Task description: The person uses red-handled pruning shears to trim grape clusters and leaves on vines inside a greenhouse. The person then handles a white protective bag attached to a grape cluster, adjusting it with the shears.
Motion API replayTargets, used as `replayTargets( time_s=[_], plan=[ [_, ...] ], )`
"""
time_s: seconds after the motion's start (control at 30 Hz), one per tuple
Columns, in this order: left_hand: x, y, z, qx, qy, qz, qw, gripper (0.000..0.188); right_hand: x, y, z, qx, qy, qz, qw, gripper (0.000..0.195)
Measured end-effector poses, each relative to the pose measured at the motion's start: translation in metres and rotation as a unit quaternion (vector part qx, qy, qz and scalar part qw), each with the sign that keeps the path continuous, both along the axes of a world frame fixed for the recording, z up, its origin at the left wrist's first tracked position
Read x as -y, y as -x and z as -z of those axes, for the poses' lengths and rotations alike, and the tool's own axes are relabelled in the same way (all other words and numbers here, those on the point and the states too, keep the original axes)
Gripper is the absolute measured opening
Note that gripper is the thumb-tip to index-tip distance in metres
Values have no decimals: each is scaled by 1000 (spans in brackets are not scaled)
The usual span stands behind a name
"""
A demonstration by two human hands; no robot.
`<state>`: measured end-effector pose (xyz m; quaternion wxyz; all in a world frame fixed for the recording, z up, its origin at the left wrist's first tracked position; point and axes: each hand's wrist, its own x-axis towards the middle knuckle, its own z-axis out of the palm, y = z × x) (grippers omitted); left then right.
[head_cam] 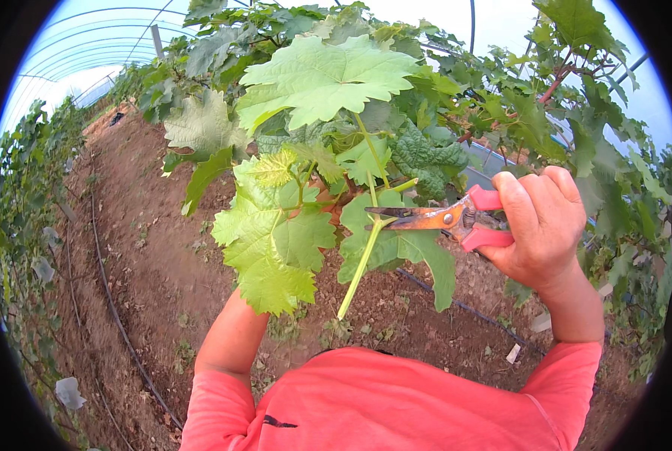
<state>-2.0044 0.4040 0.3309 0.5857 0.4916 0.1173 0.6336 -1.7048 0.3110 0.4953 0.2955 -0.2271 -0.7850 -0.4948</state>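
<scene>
My right hand grips a pair of pruning shears with pink handles and rust-stained blades. The blades are parted, and their tips lie at a green grapevine stem, where a leaf stalk joins it. Its pale lower end points down toward my body. Most of my left hand is hidden behind a light-green grape leaf; only a little skin shows between the leaves, so its grip cannot be made out. A broad grape leaf spreads above the shears.
Dense grapevines rise ahead and to the right, with another vine row at the left. A black hose runs along the bare soil. Pale bags hang in the left row. Arched hoops carry a plastic cover overhead.
</scene>
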Motion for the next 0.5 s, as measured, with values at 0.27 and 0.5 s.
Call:
replayTargets(
  time_s=[0.27,0.5],
  plan=[
    [3,4,2,3,0,4,1000,45,-7,-15,-7,-81,-14,48,995,58],
    [3,2,2,0,1,5,1000,44,-15,-6,2,-80,51,70,993,49]
  ],
)
